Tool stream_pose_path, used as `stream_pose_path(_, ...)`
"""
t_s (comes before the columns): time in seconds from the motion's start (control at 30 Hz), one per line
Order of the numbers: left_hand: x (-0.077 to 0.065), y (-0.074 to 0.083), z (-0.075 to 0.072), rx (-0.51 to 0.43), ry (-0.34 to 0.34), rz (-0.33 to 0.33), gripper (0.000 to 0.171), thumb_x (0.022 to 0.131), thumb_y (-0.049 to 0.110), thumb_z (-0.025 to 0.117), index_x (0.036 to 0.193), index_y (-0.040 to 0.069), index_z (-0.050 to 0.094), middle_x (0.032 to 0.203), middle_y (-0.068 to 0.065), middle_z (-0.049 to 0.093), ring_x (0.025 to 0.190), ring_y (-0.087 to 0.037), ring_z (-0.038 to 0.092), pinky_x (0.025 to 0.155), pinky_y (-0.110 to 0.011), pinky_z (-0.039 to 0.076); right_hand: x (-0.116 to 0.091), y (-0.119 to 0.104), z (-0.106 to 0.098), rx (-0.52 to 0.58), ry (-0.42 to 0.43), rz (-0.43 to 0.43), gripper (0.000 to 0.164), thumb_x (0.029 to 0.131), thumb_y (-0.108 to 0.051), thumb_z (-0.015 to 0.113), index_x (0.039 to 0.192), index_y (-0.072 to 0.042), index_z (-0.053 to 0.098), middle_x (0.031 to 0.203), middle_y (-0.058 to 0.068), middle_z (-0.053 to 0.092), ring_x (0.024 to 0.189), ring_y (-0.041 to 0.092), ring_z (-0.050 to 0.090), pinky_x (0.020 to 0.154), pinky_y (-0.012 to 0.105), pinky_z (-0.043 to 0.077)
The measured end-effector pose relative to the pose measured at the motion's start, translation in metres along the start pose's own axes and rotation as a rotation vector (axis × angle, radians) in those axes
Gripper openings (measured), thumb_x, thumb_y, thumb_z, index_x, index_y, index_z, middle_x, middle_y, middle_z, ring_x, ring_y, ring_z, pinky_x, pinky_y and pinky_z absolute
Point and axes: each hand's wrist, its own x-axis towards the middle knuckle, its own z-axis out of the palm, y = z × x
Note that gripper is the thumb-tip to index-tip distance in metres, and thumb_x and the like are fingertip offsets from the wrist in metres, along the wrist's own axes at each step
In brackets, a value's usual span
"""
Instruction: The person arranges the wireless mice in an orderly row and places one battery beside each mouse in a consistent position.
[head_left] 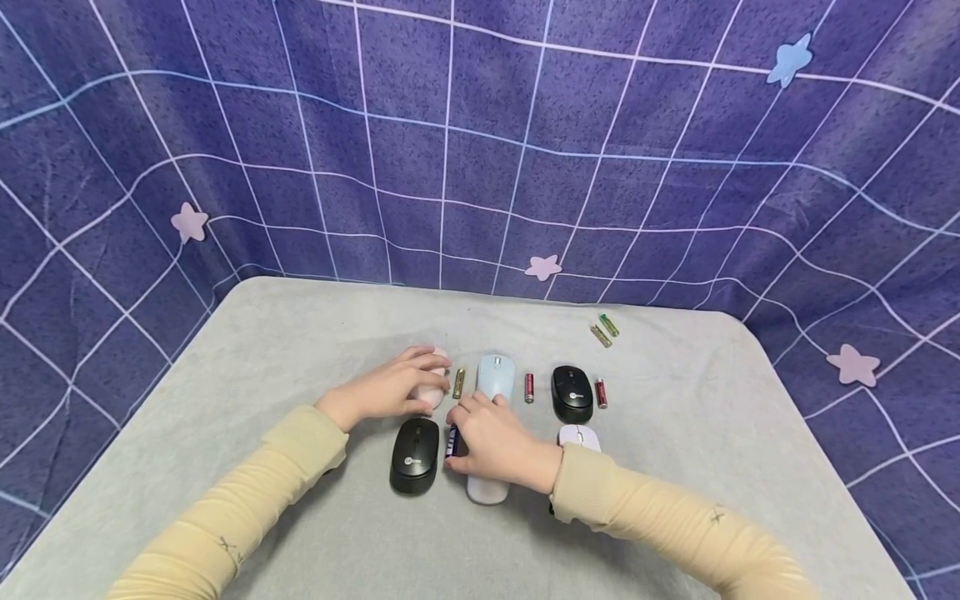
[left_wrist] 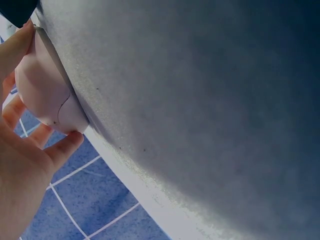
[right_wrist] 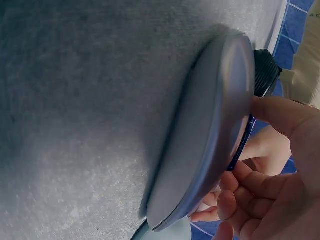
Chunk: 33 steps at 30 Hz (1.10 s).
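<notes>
My left hand holds a pale pink computer mouse, thumb at one end and fingers over the other, on the grey cloth. The mouse is partly hidden by the fingers in the head view. My right hand pinches a dark blue battery between thumb and fingers. In the right wrist view only a thin edge of the battery shows behind a pale mouse. Below that hand lies a white mouse, mostly covered. A black mouse sits left of the battery.
A light blue mouse stands beyond my right hand, between a gold battery and a red battery. Further right are another black mouse, a second red battery and a whitish mouse. Two batteries lie farther back.
</notes>
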Motion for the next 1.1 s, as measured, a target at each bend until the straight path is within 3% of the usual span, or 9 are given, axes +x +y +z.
stream_pose_path(0.5, 0.001, -0.003, 0.002, 0.005, 0.003, -0.006, 0.040, 0.075, 0.032, 0.076, 0.112, 0.018, 0.066, 0.139, -0.007, 0.049, 0.135, -0.041, 0.031, 0.113, -0.052, 0.024, 0.006, -0.002, 0.008, -0.012, -0.063, 0.005, 0.048, 0.071, -0.055, 0.073, 0.100, -0.019, 0.064, 0.099, -0.005, 0.060, 0.092, 0.014, 0.050, 0.069, 0.029, 0.038)
stream_pose_path(1.1, 0.000, -0.002, 0.003, -0.007, -0.009, -0.029, 0.040, 0.076, 0.030, 0.076, 0.113, 0.019, 0.067, 0.139, -0.007, 0.049, 0.136, -0.039, 0.030, 0.114, -0.051, 0.022, 0.007, -0.003, 0.012, -0.029, -0.050, -0.002, 0.047, 0.070, -0.057, 0.072, 0.095, -0.019, 0.066, 0.096, -0.004, 0.061, 0.090, 0.015, 0.051, 0.066, 0.029, 0.037)
